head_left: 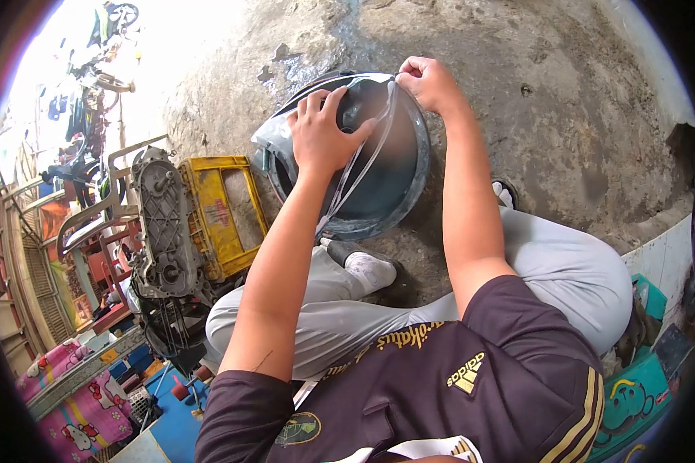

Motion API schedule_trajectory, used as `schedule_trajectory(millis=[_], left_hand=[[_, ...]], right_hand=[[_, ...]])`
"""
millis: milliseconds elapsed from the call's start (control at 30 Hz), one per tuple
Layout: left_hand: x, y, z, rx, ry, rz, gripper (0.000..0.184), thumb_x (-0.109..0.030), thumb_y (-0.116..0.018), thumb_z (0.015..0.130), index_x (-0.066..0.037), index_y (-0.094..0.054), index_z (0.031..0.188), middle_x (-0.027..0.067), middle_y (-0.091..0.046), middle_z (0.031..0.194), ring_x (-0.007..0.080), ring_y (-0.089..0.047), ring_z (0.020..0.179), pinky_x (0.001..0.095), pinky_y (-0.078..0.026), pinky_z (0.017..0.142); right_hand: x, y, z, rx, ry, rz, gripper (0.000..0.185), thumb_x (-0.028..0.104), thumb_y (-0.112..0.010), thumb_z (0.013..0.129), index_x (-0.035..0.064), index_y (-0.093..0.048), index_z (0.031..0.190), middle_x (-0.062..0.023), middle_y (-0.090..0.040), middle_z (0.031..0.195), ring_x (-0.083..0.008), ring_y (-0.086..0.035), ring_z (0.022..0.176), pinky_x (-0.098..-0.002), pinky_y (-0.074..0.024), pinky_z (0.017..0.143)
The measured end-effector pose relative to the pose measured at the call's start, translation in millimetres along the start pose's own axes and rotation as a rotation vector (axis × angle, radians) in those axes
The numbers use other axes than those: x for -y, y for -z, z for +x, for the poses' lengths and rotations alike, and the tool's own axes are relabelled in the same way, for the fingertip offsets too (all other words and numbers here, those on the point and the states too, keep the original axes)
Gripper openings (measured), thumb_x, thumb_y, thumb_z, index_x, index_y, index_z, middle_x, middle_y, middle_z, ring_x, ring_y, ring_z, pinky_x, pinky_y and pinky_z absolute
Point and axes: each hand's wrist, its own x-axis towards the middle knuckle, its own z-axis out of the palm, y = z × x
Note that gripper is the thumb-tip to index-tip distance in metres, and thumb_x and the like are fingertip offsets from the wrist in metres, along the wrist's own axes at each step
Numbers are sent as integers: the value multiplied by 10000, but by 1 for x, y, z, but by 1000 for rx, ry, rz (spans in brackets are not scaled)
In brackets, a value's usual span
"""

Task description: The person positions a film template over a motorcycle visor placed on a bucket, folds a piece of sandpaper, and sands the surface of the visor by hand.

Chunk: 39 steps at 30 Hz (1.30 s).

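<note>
A round dark basin (398, 220) stands on the ground before me, its inside dark and bluish. Clear plastic sheeting (276, 133) lies over its left and far rim, and whitish folded strips of it run slantwise across the opening. My left hand (322, 133) is over the basin's left half, fingers spread and thumb pointing right, against or just above the plastic. At the far right rim, my right hand (431, 83) has its thumb and fingers pinched on the end of the plastic. What lies deeper in the basin is hard to make out.
To the left, a grey metal engine casing (161, 220) leans by a yellow plastic crate (222, 216). My shoe (361, 262) is close to the basin's near side. Wet patches mark the concrete floor (510, 69). A green container (633, 401) sits at lower right.
</note>
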Motion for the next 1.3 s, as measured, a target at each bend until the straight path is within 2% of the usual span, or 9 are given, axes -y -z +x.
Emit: schedule_trajectory(millis=[67, 133, 333, 467, 533, 767, 833, 933, 1300], left_hand=[[0, 0, -1, 2, 3, 4, 755, -596, -816, 805, -164, -676, 1409, 91, -635, 1351, 316, -538, 1352, 497, -380, 1165], [-1, 2, -1, 0, 1, -9, 753, -593, -817, 804, -162, -679, 1405, 89, -636, 1351, 316, -538, 1353, 494, -381, 1166], [0, 1, -1, 5, 9, -3, 754, -592, -817, 802, -162, -678, 1405, 85, -634, 1357, 315, -538, 1356, 490, -381, 1167], [-2, 3, -1, 9, 9, -13, 754, -592, -818, 801, -165, -679, 1406, 86, -633, 1361, 315, -540, 1354, 489, -384, 1165], [-1, 2, -1, 7, 2, 4, 753, -592, -818, 801, -167, -679, 1406, 87, -633, 1364, 316, -541, 1353, 492, -387, 1160], [-2, 3, -1, 9, 7, -8, 758, -594, -820, 802, -158, -677, 1405, 97, -634, 1361, 318, -540, 1353, 497, -390, 1154], [-1, 2, -1, 0, -2, -4, 759, -595, -820, 802, -153, -679, 1403, 99, -636, 1357, 317, -542, 1350, 496, -391, 1153], [-1, 2, -1, -6, -2, -13, 756, -591, -822, 802, -154, -680, 1402, 98, -636, 1358, 317, -542, 1350, 496, -393, 1150], [1, -2, -1, -50, -27, -17, 763, -591, -825, 765, -157, -689, 1378, 99, -637, 1343, 323, -571, 1291, 502, -400, 1112]], right_hand=[[1, 0, -1, -23, 0, -6, 196, 186, -758, 882, 0, -737, 940, -78, -721, 797, -164, -647, 753, -351, -532, 735], [-1, 2, -1, 53, 10, 4, 133, 135, -744, 895, 7, -712, 900, 5, -660, 761, -87, -566, 709, -293, -491, 659], [-6, -5, 2, -70, 52, 23, 126, 131, -742, 900, 10, -708, 893, 9, -659, 764, -80, -562, 712, -294, -492, 660], [-3, -1, -1, 47, 7, 49, 128, 132, -737, 901, 9, -705, 885, 7, -656, 759, -79, -562, 709, -293, -492, 658], [-5, -6, -1, -93, 49, 25, 130, 132, -734, 899, 9, -701, 871, 8, -653, 754, -80, -560, 704, -292, -488, 652], [-3, -2, -1, 6, 28, 34, 131, 131, -738, 896, 13, -695, 857, 18, -637, 743, -75, -549, 698, -287, -475, 640], [-6, -7, 0, -101, 21, 4, 121, 122, -744, 890, 17, -692, 859, 22, -631, 739, -72, -545, 697, -288, -471, 634], [-7, 0, 2, 21, 19, 19, 106, 110, -744, 886, 21, -690, 865, 23, -629, 740, -71, -542, 696, -289, -470, 636], [-11, -3, 0, 30, 30, 74, 89, 100, -731, 908, 25, -686, 890, 33, -636, 783, -70, -547, 722, -275, -474, 657]])
